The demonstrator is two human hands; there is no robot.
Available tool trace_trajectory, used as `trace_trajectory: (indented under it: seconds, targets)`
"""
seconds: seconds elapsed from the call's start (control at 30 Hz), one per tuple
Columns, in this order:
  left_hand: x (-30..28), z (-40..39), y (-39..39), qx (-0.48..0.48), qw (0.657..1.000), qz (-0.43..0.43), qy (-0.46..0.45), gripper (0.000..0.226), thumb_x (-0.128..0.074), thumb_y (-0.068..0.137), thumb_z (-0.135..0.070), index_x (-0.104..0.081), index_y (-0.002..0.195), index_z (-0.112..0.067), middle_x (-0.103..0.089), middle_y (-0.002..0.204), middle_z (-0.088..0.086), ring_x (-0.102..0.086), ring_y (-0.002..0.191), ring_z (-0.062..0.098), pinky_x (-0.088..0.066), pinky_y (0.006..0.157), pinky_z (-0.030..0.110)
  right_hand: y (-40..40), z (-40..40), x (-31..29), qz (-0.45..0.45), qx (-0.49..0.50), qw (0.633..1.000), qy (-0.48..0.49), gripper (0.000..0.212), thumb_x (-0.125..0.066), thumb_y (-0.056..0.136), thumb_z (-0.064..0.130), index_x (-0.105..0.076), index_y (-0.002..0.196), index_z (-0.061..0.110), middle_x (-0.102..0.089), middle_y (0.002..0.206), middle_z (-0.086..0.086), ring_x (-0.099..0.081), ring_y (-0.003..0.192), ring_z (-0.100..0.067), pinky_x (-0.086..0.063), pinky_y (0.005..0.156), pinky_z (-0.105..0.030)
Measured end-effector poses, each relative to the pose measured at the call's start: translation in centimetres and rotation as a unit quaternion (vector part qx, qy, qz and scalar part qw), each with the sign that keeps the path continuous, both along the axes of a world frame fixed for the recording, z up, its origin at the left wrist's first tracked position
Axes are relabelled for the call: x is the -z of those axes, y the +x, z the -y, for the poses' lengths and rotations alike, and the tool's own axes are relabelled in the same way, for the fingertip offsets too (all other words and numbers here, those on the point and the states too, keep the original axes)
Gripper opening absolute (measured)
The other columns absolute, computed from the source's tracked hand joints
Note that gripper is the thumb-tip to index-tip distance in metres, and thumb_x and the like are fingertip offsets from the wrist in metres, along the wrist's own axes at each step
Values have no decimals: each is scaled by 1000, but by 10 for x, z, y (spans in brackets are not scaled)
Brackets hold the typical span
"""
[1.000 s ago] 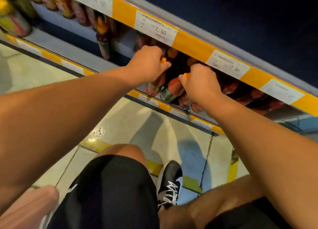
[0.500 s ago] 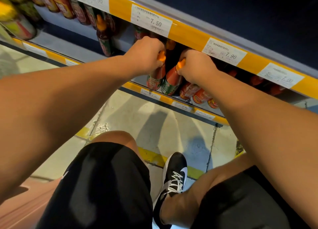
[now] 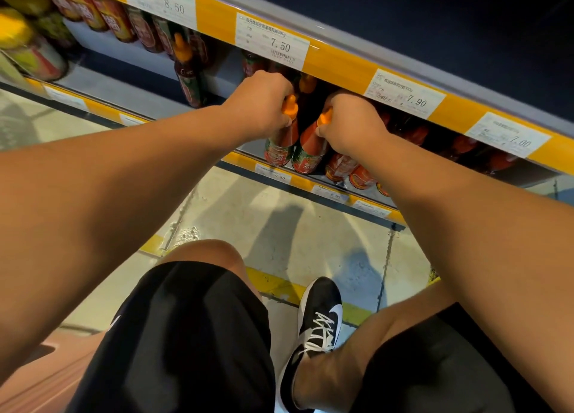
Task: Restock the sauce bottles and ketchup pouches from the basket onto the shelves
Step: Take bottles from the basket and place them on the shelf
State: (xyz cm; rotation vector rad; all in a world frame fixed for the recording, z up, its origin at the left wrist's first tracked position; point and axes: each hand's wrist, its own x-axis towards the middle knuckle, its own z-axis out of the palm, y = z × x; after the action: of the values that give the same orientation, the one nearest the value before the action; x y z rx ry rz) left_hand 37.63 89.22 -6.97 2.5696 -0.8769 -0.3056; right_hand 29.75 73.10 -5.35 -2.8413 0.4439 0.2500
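Observation:
Both arms reach under the yellow price rail (image 3: 335, 59) into a low shelf (image 3: 146, 102). My left hand (image 3: 259, 105) grips the orange cap of a red sauce bottle (image 3: 281, 142). Beside it, my right hand (image 3: 351, 124) grips the orange cap of a second red sauce bottle (image 3: 312, 153). The two bottles stand side by side on the shelf, nearly touching. More red sauce bottles (image 3: 341, 167) stand to their right, partly hidden by my right wrist.
One orange-capped bottle (image 3: 188, 74) stands alone further left on the shelf. Rows of red-labelled bottles (image 3: 115, 18) and yellow-green jars (image 3: 28, 46) fill the far left. A pink basket (image 3: 37, 378) sits at the bottom left by my knee. My black shoe (image 3: 316, 328) is on the concrete floor.
Both hands have stayed on the bottle caps, and the right-hand bottle has come upright next to the left one. The camera has shifted slightly.

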Motion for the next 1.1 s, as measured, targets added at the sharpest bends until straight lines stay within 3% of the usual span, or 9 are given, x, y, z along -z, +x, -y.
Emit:
trace_trajectory:
  seconds: [0.13,0.23,0.4,0.6,0.8,0.97,1.1]
  targets:
    - [4,1,0,1,1000,7,-13,20,-78,87,-28,-67,83,-11,-64,76,5,-60,71,27,-38,60,33,-1,0,1,3,18,1000,-5,19,-73,95,23,-58,88,13,-58,86,-6,-58,84,-27,-41,69,-36]
    - [3,6,-1,11,1000,9,-17,22,-78,86,-29,-67,79,-12,-61,71,2,-59,68,26,-32,53,30,-3,2,0,13,22,1000,-16,21,-72,96,21,-55,87,15,-56,87,-5,-55,82,-27,-40,70,-35]
    - [4,15,-2,-3,1000,-3,-27,27,-79,87,-28,-62,71,-13,-59,68,0,-55,62,20,-34,53,29,-6,4,2,25,12,999,-34,19,-72,95,19,-54,89,15,-59,92,-8,-57,84,-28,-42,70,-37]
    - [6,15,-1,-18,999,0,-29,21,-81,85,-32,-72,84,-13,-69,80,4,-64,74,24,-54,69,39,-8,7,3,34,6,999,-12,21,-76,93,24,-58,88,15,-59,87,-5,-57,82,-26,-42,69,-37]
    - [9,12,-7,-16,999,-7,-41,17,-80,87,-31,-72,93,-17,-70,88,0,-65,82,21,-55,75,40,-16,9,2,37,12,999,8,23,-76,91,25,-57,81,16,-55,75,-1,-58,74,-23,-44,64,-36]
    - [7,13,-13,-33,998,-15,-45,15,-78,88,-29,-72,95,-17,-72,92,0,-66,85,19,-55,77,39,-21,7,-5,23,21,998,50,20,-79,89,28,-63,95,17,-61,87,-1,-61,81,-22,-56,73,-37]
    - [-2,6,-23,-57,995,-58,-55,24,-77,88,-25,-69,109,-16,-72,104,3,-67,95,22,-56,82,40,-26,7,-23,-26,37,993,105,24,-81,86,25,-60,95,16,-62,90,-3,-63,84,-23,-59,75,-39]
